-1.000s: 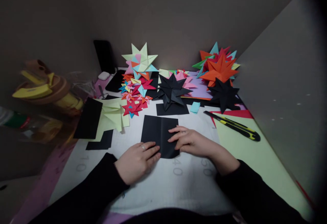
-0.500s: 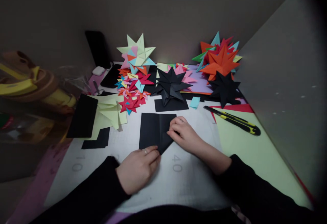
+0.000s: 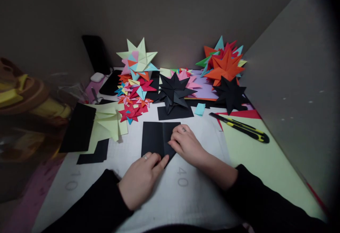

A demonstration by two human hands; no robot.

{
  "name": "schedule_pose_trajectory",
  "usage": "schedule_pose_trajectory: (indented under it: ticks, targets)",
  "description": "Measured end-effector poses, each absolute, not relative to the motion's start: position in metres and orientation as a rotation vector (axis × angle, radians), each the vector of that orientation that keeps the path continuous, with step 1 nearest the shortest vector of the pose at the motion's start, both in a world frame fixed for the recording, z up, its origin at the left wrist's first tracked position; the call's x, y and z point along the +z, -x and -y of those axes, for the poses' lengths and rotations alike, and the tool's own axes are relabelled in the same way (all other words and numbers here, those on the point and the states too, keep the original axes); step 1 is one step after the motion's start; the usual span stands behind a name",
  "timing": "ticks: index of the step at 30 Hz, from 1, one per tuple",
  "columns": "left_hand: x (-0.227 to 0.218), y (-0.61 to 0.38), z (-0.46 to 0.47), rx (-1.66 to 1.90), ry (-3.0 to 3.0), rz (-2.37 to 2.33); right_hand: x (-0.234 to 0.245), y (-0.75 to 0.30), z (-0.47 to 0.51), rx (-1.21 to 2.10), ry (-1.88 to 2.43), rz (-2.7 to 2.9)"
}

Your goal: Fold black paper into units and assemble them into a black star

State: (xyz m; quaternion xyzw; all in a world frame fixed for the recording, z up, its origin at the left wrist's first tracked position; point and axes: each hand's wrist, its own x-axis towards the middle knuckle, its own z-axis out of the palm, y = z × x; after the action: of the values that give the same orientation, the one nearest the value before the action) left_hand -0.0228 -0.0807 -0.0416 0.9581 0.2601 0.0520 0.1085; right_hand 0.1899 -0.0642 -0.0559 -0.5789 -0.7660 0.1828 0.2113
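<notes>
Black paper sheet (image 3: pixel 155 138) lies on the white cutting mat (image 3: pixel 170 190), where we press its lower edge with the flat left hand (image 3: pixel 142 180) while our right hand (image 3: pixel 187 144), fingers curled, pins the folded-in corner, a utility knife (image 3: pixel 240 128) lying well apart.

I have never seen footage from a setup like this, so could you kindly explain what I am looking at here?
This is one view from a camera worn on a person's head, looking down at their own bare hands. The left hand and right hand press on a black paper sheet with one corner folded over, lying on a white mat. Behind lie folded paper stars: a black star, an orange star, a pale green star. A yellow-and-black utility knife lies to the right.
</notes>
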Motion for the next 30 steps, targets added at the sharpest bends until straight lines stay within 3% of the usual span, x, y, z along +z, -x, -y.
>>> schedule_pose_trajectory:
  ticks: [22, 30]
  targets:
    - [-0.038, 0.026, 0.088, 0.223, -2.976, -0.633, -0.055, -0.182, 0.063, 0.372, 1.696, 2.163]
    - [-0.029, 0.022, 0.091, 0.018, -3.043, -0.605, -0.057, -0.182, 0.062, 0.361, 1.711, 2.151]
